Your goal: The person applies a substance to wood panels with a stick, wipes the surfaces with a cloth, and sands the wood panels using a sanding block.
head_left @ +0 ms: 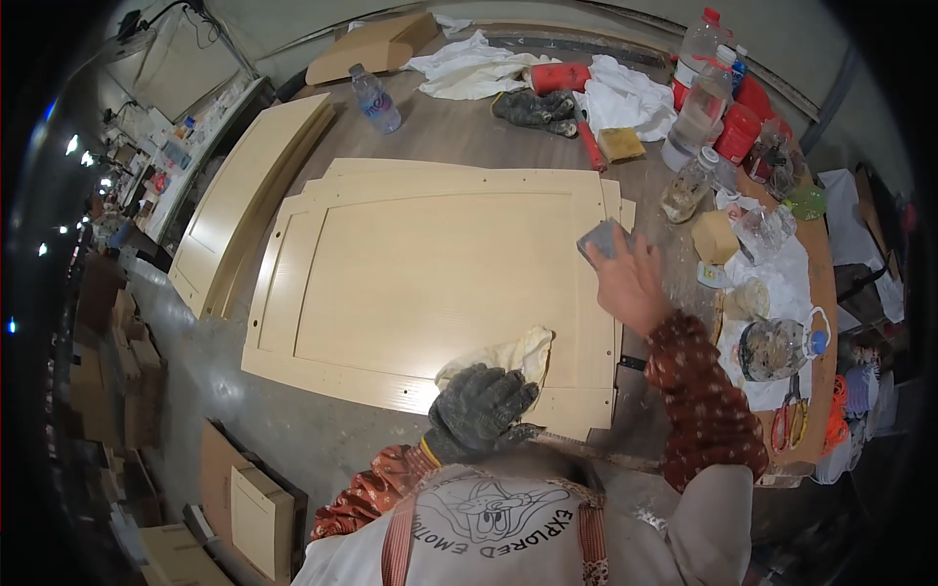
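A pale wooden cabinet door panel (420, 269) lies flat on the workbench, on top of others like it. My left hand (479, 410), in a dark knit glove, presses a cream rag (503, 356) against the panel's near edge. My bare right hand (630, 283) grips a grey sanding block (601, 237) at the panel's right edge. Both sleeves are red patterned cloth.
More panels (249, 190) lean at the left. At the back lie a plastic bottle (374, 98), white cloths (474, 66), dark gloves (535, 107) and a yellow sponge (620, 145). Bottles, jars and red containers (738, 127) crowd the right side. Red-handled pliers (789, 415) rest near the right edge.
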A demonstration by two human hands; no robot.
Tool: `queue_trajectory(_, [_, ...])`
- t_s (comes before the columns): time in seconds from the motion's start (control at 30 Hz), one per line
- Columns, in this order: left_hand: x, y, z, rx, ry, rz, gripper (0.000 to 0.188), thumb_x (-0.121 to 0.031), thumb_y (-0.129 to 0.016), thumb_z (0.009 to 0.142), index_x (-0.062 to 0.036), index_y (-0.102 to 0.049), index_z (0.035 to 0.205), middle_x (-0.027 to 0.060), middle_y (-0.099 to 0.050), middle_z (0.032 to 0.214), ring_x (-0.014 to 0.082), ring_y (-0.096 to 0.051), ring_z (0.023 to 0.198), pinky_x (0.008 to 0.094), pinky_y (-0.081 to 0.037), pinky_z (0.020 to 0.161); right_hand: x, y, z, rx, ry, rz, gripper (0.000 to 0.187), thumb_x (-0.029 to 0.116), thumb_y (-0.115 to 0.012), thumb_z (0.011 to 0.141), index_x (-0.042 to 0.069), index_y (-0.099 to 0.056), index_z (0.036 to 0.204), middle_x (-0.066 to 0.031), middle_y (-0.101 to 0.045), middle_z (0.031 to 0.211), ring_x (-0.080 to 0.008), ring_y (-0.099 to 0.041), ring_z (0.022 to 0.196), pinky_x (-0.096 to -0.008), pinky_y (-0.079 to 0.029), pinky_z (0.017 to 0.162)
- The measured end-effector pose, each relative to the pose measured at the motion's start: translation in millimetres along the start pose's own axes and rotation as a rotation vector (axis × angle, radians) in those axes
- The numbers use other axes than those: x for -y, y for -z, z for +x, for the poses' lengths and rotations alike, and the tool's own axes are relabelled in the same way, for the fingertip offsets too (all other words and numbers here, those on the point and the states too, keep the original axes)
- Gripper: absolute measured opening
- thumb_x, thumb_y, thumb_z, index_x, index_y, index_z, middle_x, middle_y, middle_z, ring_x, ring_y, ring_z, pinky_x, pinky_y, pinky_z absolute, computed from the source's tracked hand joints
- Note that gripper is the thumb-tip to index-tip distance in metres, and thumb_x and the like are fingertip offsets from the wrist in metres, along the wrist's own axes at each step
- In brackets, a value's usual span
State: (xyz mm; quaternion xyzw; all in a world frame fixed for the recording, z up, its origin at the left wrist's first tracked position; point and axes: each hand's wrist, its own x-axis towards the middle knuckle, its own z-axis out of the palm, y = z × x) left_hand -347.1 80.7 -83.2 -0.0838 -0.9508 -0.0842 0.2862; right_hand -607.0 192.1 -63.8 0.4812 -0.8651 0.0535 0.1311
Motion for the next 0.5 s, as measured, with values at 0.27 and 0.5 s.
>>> queue_trajectory(0.27, [0, -2, -3, 0.024, -0.022, 0.007, 0.04, -0.03, -0.062, 0.071, -0.0127, -0.065, 0.107, 0.0089, -0.06, 0.103, 0.0259, -0.058, 0.09, 0.0427, -0.048, 0.077, 9, 8, -30, 0.025, 0.031, 0.003, 0.043, 0.011, -0.057, 0.072, 0.012, -0.06, 0.115, -0.0241, -0.044, 0.127, -0.04, -0.046, 0.103, -0.0489, -0.037, 0.083])
queue_trajectory(0.5, [0, 1, 0, 0.026, -0.027, 0.022, 0.041, -0.014, -0.065, 0.068, -0.0147, -0.065, 0.109, 0.0069, -0.061, 0.102, 0.0248, -0.061, 0.088, 0.0397, -0.05, 0.073, -3, -6, 8, 0.134, -0.081, 0.02, 0.049, 0.016, -0.061, 0.072, 0.016, -0.059, 0.121, -0.0216, -0.039, 0.135, -0.0369, -0.045, 0.109, -0.0538, -0.036, 0.086])
